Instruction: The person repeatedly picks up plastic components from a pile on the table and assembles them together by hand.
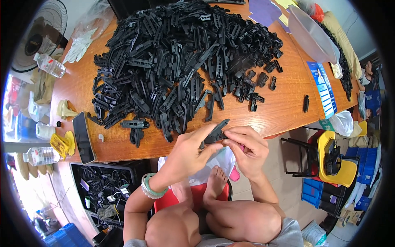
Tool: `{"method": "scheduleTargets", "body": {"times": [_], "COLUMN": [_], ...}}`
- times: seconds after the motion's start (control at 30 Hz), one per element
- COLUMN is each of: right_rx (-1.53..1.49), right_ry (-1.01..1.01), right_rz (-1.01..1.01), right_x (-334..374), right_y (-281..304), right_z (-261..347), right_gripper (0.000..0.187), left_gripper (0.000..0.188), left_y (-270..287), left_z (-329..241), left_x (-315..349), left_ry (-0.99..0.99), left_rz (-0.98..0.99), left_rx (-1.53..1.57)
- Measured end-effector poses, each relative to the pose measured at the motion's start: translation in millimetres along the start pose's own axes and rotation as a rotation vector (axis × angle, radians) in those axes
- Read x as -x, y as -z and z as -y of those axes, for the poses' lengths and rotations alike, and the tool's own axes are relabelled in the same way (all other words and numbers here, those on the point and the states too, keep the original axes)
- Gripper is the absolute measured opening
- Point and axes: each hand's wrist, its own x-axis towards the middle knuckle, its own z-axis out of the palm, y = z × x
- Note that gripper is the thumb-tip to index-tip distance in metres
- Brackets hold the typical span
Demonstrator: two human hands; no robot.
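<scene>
A long black plastic part [215, 132] is held between my two hands, just off the table's front edge. My left hand [190, 150] grips its body with the thumb and fingers. At its other end, my right hand [248, 149] is closed in a pinch; whether a smaller piece is between those fingertips is hidden. Beyond my hands, a big heap of similar black plastic parts [160, 61] covers the table. Smaller black clips [255, 78] lie on the heap's right side.
The wooden table [284, 103] carries a phone [84, 138] and a yellow cloth [63, 144] at left, with a clear basin [312, 35] at far right. A crate of black parts [107, 185] stands below left. A yellow chair [337, 164] is on the right.
</scene>
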Motion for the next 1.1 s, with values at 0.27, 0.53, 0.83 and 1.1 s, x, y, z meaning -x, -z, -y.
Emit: {"method": "scheduleTargets", "body": {"times": [0.27,0.53,0.83,1.1], "right_rx": [-0.191,-0.007,0.059,-0.231], "right_ry": [0.016,-0.073,-0.021,-0.274], "right_rz": [0.047,0.227,0.192,0.188], "right_x": [6,-4,2,-1], "right_y": [3,7,6,5], "right_z": [-7,0,-9,-9], "right_gripper": [0.026,0.044,0.036,0.03], "left_gripper": [0.039,0.04,0.035,0.031], "left_y": [-1,2,-2,-5], "left_z": [13,14,15,17], "left_x": [6,11,9,14], "left_ry": [-0.09,-0.273,-0.303,-0.128], "left_rz": [-0.032,-0.026,-0.05,-0.05], "left_rx": [-0.056,-0.241,-0.285,-0.091]}}
